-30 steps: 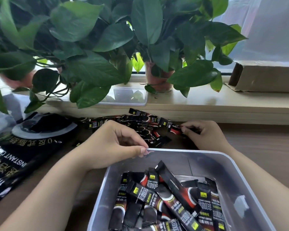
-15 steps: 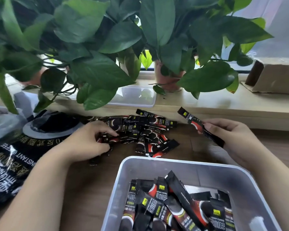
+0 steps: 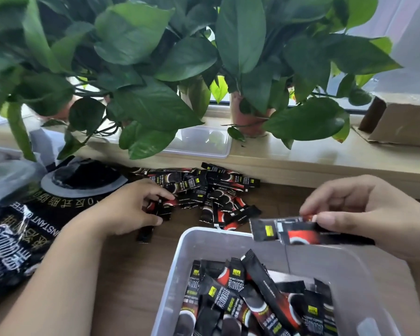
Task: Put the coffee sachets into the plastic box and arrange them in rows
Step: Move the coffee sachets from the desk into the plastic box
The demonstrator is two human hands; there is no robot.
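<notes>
The right hand (image 3: 364,214) pinches a couple of sachets (image 3: 298,235) between thumb and fingertips, holding them flat just above the far rim of the box (image 3: 187,253). More of them lie inside the box in a loose, crisscrossed heap (image 3: 252,299), not in rows. Across the table, the left hand (image 3: 129,209) is down at the left edge of the pile (image 3: 211,190), with fingers and thumb curled round a few sticks there. One stick (image 3: 144,235) pokes out from under its palm. The pile sits on the wood just beyond the box. A big black coffee bag (image 3: 15,229) lies to the left. Behind it all runs the sill (image 3: 301,163), with a clear tub (image 3: 204,141), a cardboard carton (image 3: 403,124) and leafy plants (image 3: 155,69) hanging over.
</notes>
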